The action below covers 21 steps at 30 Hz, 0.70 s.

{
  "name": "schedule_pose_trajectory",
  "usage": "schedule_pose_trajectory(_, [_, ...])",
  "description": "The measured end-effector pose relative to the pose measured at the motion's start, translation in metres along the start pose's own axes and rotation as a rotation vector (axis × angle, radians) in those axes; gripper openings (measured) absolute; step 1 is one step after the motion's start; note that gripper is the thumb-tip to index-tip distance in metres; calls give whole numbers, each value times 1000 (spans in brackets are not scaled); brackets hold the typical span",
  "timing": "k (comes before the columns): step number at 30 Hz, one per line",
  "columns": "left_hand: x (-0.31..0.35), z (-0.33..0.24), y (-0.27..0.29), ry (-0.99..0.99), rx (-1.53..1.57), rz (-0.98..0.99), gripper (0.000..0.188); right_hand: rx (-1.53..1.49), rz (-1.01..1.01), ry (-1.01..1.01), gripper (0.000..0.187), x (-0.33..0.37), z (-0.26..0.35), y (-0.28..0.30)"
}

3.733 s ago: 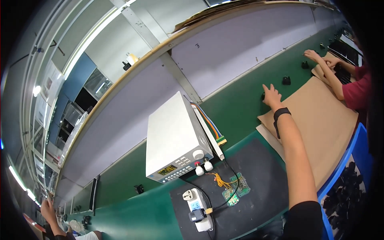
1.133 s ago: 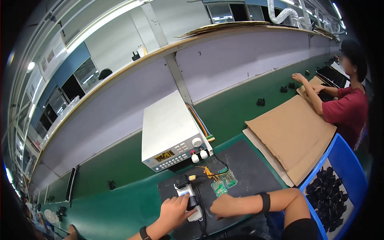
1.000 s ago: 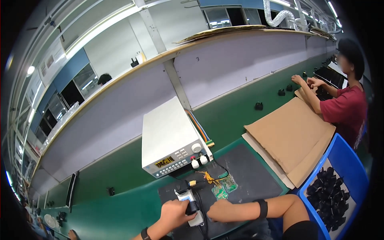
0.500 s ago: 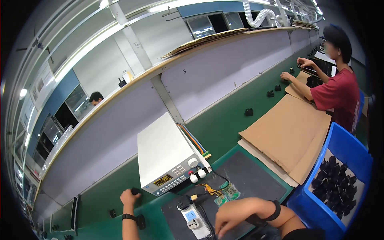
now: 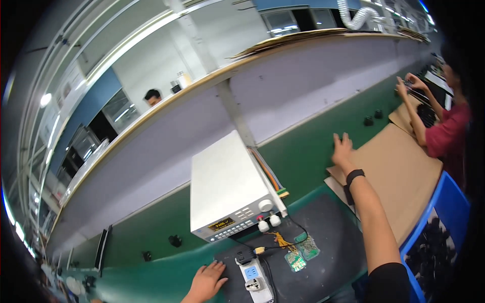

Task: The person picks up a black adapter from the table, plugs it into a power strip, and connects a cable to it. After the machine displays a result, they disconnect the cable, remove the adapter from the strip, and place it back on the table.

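My left hand (image 5: 206,281) lies at the left edge of the dark mat (image 5: 328,257), fingers spread with nothing in them. A small black plug-like piece (image 5: 175,240) sits on the green bench beyond it, with another dark piece (image 5: 147,256) further left. My right arm reaches far forward, and my right hand (image 5: 342,150) is over the bench beside the cardboard sheets (image 5: 399,171), fingers stretched apart. Whatever lies beneath that hand is hidden. Two more black pieces (image 5: 369,121) rest beyond it. Nearer me stands a white power strip (image 5: 254,280) with a plug adapter on it.
A white bench instrument (image 5: 227,187) with a lit display stands mid-bench, wires at its right side. Green circuit boards (image 5: 295,260) with yellow wires lie on the mat. A blue bin (image 5: 452,197) of black pieces is at right. A co-worker in a red shirt (image 5: 447,131) handles something beyond.
My left hand has let go of the black piece and drawn back to the mat. My right hand has swung from above the mat forward to the cardboard's far edge. The view has shifted.
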State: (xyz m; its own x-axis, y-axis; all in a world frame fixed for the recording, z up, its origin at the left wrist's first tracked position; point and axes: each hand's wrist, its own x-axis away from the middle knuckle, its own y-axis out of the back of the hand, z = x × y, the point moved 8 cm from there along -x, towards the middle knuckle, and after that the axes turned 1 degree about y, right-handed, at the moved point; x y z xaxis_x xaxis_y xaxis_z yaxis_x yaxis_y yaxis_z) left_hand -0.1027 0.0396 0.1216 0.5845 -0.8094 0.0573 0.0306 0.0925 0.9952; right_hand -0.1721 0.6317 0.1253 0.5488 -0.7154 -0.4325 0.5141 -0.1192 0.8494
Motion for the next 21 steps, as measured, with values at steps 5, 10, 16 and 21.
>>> schedule_pose_trajectory(5, [12, -4, -4, 73, -13, 41, 69, 18, 208, -191, 56, -24, -25, -48])
schedule_pose_trajectory(10, [13, -8, -9, 96, -38, 79, 73, -226, 228, -37, 53, -49, -36, -83])
schedule_pose_trajectory(16, [14, -10, -11, 62, -53, 49, 77, -193, 129, 172, 58, -45, -11, -79])
schedule_pose_trajectory(21, [14, -11, -14, 33, 14, -33, 78, -783, 108, 19, 38, -37, -3, -23])
